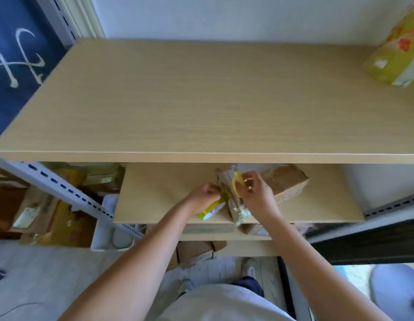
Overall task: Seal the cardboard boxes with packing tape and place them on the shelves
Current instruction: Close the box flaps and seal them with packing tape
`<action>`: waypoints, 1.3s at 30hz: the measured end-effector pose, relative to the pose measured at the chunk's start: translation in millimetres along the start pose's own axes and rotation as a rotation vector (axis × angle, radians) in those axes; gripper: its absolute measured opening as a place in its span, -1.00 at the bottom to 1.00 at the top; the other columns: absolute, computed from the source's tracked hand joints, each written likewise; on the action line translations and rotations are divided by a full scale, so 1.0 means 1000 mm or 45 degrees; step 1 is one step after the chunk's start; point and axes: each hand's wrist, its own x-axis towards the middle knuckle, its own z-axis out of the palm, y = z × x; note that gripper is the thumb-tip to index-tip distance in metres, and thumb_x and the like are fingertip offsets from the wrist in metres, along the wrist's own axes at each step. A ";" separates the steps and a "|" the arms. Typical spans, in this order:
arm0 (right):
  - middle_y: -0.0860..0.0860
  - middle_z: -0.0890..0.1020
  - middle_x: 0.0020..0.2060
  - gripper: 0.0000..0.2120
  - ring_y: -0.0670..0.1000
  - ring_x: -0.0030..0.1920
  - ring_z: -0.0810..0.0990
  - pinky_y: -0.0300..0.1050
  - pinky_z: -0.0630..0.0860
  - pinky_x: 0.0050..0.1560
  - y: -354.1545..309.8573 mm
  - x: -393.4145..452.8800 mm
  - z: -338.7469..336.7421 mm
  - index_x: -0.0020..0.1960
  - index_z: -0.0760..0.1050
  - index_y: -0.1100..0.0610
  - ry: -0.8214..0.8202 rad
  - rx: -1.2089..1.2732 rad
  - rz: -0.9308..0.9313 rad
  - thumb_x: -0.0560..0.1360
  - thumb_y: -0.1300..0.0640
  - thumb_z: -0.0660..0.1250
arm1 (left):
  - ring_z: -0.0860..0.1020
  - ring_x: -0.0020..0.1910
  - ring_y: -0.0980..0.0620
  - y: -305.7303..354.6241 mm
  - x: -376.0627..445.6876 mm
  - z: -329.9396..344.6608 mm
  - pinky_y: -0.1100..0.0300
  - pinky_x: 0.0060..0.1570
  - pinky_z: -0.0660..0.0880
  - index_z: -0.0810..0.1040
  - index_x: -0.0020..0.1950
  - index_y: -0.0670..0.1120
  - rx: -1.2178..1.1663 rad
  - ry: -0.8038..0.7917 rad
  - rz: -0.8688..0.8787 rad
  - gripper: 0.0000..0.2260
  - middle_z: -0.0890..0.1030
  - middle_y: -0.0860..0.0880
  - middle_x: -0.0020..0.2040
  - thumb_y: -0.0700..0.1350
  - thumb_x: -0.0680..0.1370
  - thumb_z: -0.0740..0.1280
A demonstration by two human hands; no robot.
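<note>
On the middle shelf [155, 193] our left hand [205, 195] grips a yellow-green tool [211, 210] while our right hand [256, 193] pinches the yellow tape roll [237, 181] against the cardboard box [284, 181], whose long axis runs rightward beyond our fingers.

Soft daylight, motion blur, wide-angle edge distortion

Looked like a stockroom: slotted metal shelving [62, 186] w/ wood boards [201, 100], cardboard boxes [50, 218] piled on floor
</note>
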 end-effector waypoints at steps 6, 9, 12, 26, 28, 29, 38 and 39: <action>0.01 0.61 -0.20 -0.73 0.12 -0.18 0.60 -0.09 0.41 -0.29 0.000 0.014 0.043 0.14 0.50 0.07 0.119 -0.210 -0.113 0.58 -0.10 0.30 | 0.58 -0.36 -0.02 -0.004 -0.004 -0.007 0.15 -0.19 0.55 0.57 -0.18 -0.01 0.043 -0.216 0.078 -0.78 0.69 -0.14 -0.28 0.01 0.56 0.19; -0.01 0.55 -0.28 -0.75 0.15 -0.24 0.58 -0.08 0.39 -0.35 0.002 0.013 0.049 0.09 0.47 0.06 0.135 -0.330 -0.190 0.59 -0.12 0.25 | 0.53 -0.45 0.04 -0.004 -0.007 -0.013 0.23 -0.31 0.52 0.52 -0.12 -0.03 0.069 -0.248 0.060 -0.79 0.63 -0.15 -0.29 -0.07 0.64 0.15; -0.02 0.54 -0.29 -0.77 0.15 -0.26 0.56 -0.10 0.33 -0.37 0.003 0.013 0.051 0.04 0.43 0.04 0.158 -0.370 -0.216 0.60 -0.12 0.22 | 0.51 -0.49 0.07 -0.003 -0.011 -0.015 0.27 -0.38 0.51 0.49 -0.07 -0.05 0.073 -0.271 0.044 -0.80 0.60 -0.17 -0.28 -0.12 0.68 0.12; 0.13 0.59 -0.39 -0.48 -0.01 -0.54 0.52 -0.19 0.49 -0.51 -0.004 -0.066 0.001 -0.07 0.54 0.16 -0.483 -0.308 0.270 0.52 -0.32 0.21 | 0.56 -0.49 0.07 -0.015 -0.001 -0.014 0.24 -0.44 0.52 0.48 0.19 -0.17 -0.174 -0.285 0.015 -0.82 0.61 -0.14 -0.26 -0.11 0.65 0.29; 0.06 0.54 -0.42 -0.40 -0.05 -0.55 0.51 -0.23 0.51 -0.46 -0.009 -0.066 0.004 -0.10 0.50 0.21 -0.588 -0.407 0.411 0.52 -0.37 0.18 | 0.57 -0.48 0.07 -0.016 0.001 -0.013 0.24 -0.42 0.54 0.47 0.18 -0.15 -0.170 -0.288 0.032 -0.85 0.62 -0.14 -0.25 -0.13 0.65 0.28; 0.05 0.53 -0.42 -0.41 -0.07 -0.55 0.49 -0.24 0.50 -0.46 -0.008 -0.062 0.007 -0.14 0.47 0.20 -0.632 -0.402 0.479 0.53 -0.36 0.16 | 0.58 -0.47 0.06 -0.018 0.002 -0.012 0.23 -0.39 0.56 0.47 0.17 -0.15 -0.162 -0.285 0.036 -0.87 0.63 -0.13 -0.25 -0.14 0.65 0.27; -0.02 0.30 -0.50 -0.44 -0.05 -0.51 0.15 -0.30 0.13 -0.42 0.003 -0.039 0.035 -0.23 0.42 0.13 -0.544 -0.001 0.886 0.42 -0.40 0.31 | 0.64 -0.32 -0.01 -0.021 0.004 -0.017 0.12 -0.16 0.61 0.53 0.13 -0.05 -0.092 -0.270 0.022 -0.87 0.70 -0.08 -0.16 -0.07 0.62 0.28; -0.02 0.31 -0.48 -0.46 -0.05 -0.51 0.15 -0.31 0.13 -0.42 0.004 -0.038 0.037 -0.23 0.43 0.13 -0.521 0.036 0.882 0.42 -0.39 0.32 | 0.64 -0.30 -0.02 -0.020 0.003 -0.017 0.14 -0.17 0.61 0.53 0.14 -0.04 -0.082 -0.264 0.019 -0.87 0.70 -0.10 -0.10 -0.07 0.62 0.27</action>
